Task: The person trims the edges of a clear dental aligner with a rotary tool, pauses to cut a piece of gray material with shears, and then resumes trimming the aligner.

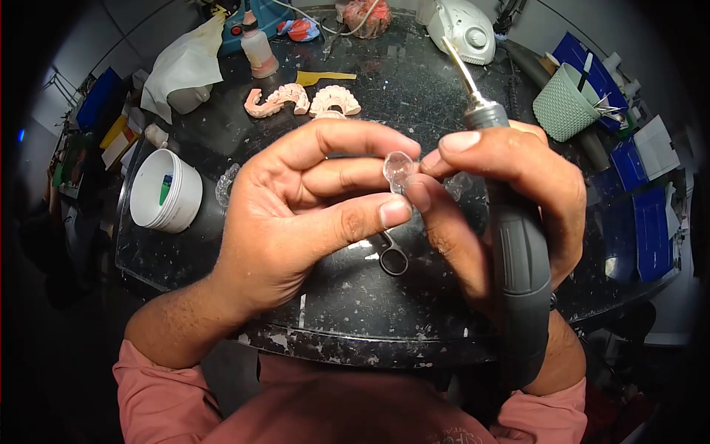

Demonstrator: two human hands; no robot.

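A small clear plastic piece sits between the fingertips of my left hand, its thumb below and fingers above. My right hand has its fingers wrapped round a dark rotary handpiece, whose metal tip points up and away. The right thumb and a fingertip also touch the right edge of the clear piece. Behind my right fingers, another clear piece is partly hidden. Below the hands lies a tool with a black finger ring.
Dental models stand behind the hands on the black table. A white tub is at left, with a clear moulded piece beside it. A pink bottle, white machine and green basket are farther back.
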